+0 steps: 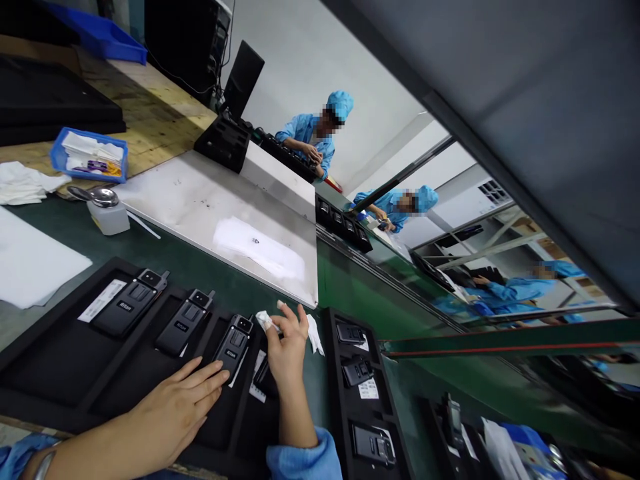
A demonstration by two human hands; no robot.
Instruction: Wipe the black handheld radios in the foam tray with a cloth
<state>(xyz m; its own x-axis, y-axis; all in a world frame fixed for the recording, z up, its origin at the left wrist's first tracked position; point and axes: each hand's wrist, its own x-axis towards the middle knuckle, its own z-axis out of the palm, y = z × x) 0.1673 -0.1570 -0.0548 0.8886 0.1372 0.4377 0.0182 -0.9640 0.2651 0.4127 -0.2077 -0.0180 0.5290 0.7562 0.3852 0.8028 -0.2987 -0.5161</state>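
My left hand [183,410] lies with fingers stretched out, its fingertips on the lower end of a black handheld device [234,348] marked "Riton", with a stubby antenna. Just beyond that device, my right hand [287,350] pinches a white wipe [265,321] between thumb and finger, close to the device's top. The device sits in a compartment of a black foam tray [65,363]. Two similar devices, a left one [131,303] and a middle one [184,323], rest in neighbouring compartments, with white labels beside or under them. Another device [264,377] is partly hidden behind my right forearm.
A second black tray [336,400] with several devices stands to the right. Behind are a metal plate [195,193] with white paper [257,247], a dispenser bottle [109,217] and a blue bin [123,175]. Co-workers in blue [320,127] sit along the green conveyor line [345,280].
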